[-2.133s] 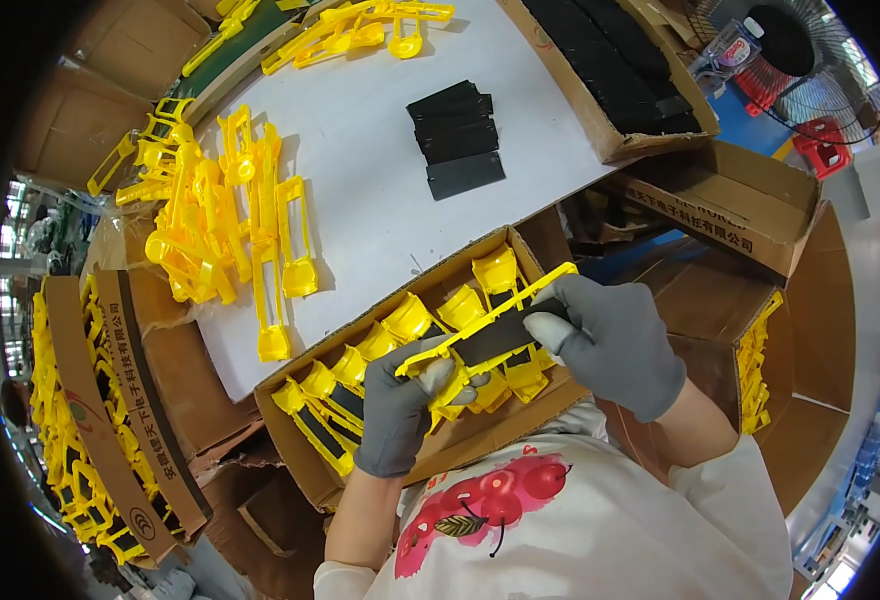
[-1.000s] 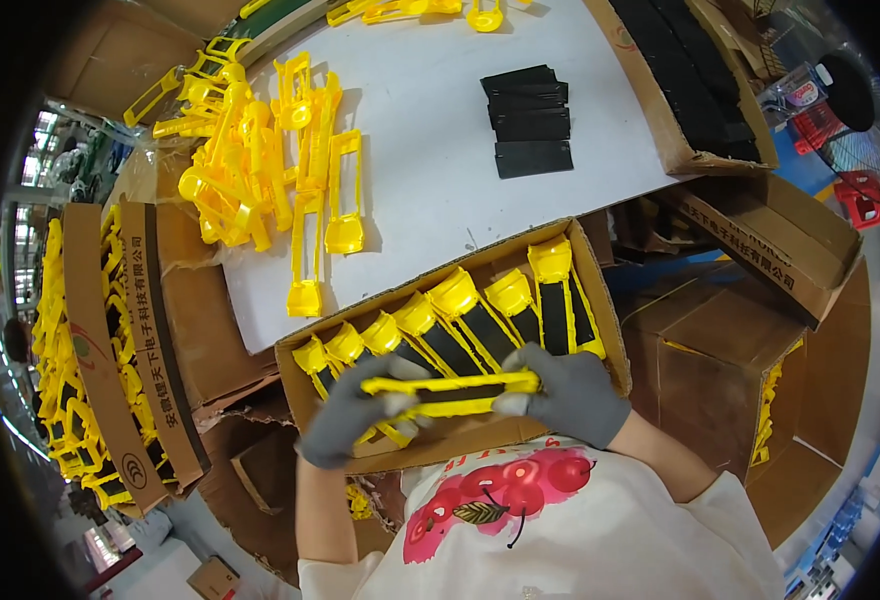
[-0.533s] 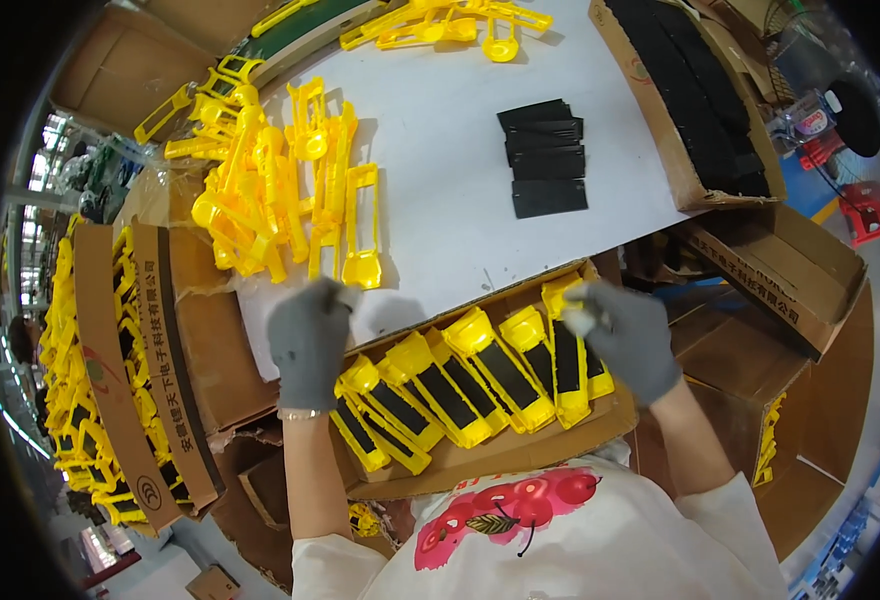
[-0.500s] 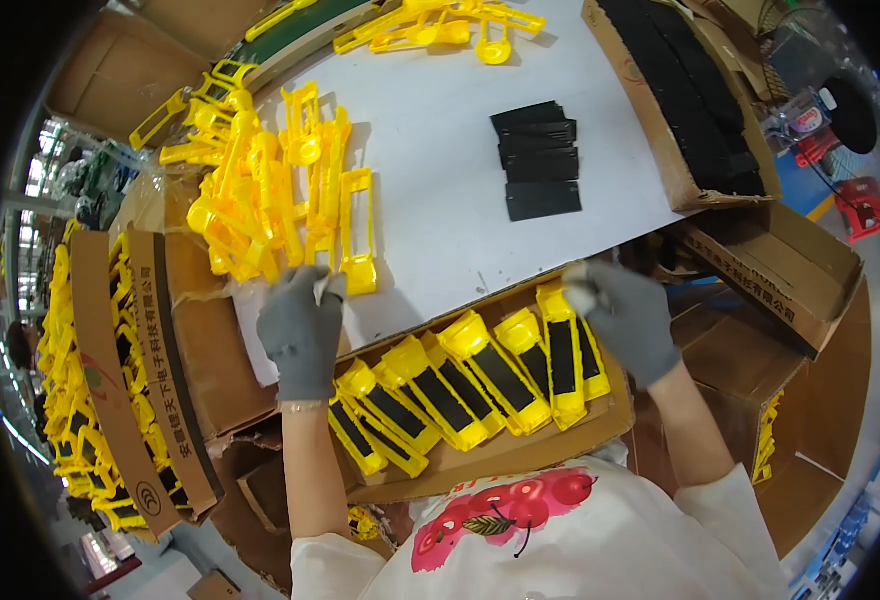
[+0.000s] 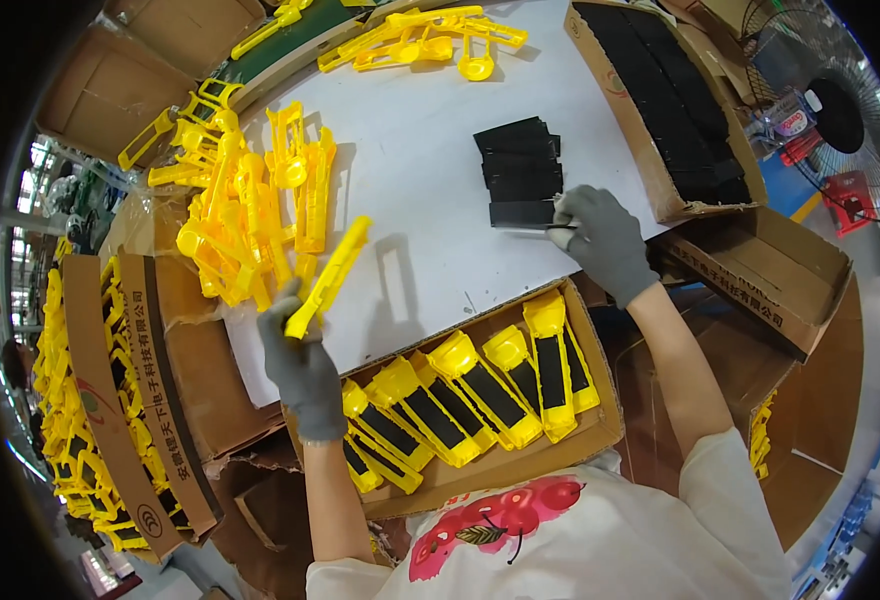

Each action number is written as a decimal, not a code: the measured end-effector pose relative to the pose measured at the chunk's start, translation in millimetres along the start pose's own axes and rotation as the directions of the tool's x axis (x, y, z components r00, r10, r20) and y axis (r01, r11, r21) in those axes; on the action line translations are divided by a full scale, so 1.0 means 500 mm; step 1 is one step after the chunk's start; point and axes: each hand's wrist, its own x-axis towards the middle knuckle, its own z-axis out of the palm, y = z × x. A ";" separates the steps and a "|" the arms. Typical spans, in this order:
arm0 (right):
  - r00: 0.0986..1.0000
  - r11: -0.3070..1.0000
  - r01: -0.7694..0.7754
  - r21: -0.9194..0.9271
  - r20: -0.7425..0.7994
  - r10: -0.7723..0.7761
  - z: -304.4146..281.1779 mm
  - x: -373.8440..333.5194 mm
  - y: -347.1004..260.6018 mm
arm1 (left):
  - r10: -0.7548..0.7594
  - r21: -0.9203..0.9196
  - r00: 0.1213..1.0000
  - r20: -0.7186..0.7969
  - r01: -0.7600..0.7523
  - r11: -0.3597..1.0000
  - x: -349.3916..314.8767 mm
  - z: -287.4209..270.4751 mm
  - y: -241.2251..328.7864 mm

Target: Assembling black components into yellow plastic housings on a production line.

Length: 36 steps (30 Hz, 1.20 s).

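My left hand [image 5: 303,380], in a grey glove, grips a yellow plastic frame [image 5: 335,272] by its lower end and holds it tilted above the white table. Beside it lies a heap of similar yellow frames [image 5: 235,215]. My right hand [image 5: 607,243], also gloved in grey, is at the near end of an overlapping row of flat black strips [image 5: 522,175]. Its thumb and fingers are closed on the edge of the nearest black strip [image 5: 520,214]. In front of me, a cardboard box [image 5: 600,437] holds several yellow frames with black strips set in them [image 5: 500,395].
More yellow frames [image 5: 420,45] lie at the table's far edge. A carton of black strips [image 5: 665,105] stands at the far right, near a fan [image 5: 840,115]. At the left is a carton [image 5: 100,400] full of yellow frames. An open carton [image 5: 760,280] sits to the right.
My left hand has lifted a yellow frame off the table, turning it on edge. My right hand has moved from the box up to the black strips and closed on one.
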 end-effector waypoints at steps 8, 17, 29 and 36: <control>0.884 0.624 -0.415 0.663 0.457 0.102 -0.129 -0.099 -0.223 | -0.623 -0.480 0.612 0.488 0.784 0.394 -0.098 -0.026 0.140; 0.910 0.784 -0.297 0.545 0.410 0.059 -0.116 -0.154 -0.239 | -0.522 -0.449 0.550 0.652 0.835 0.318 -0.142 -0.014 0.181; 0.923 0.861 -0.247 0.444 0.379 0.069 -0.127 -0.160 -0.244 | -0.550 -0.398 0.515 0.657 0.857 0.327 -0.146 -0.008 0.222; 0.940 0.899 -0.133 0.417 0.340 -0.019 -0.122 -0.171 -0.242 | -0.598 -0.330 0.489 0.635 0.871 0.362 -0.160 0.000 0.231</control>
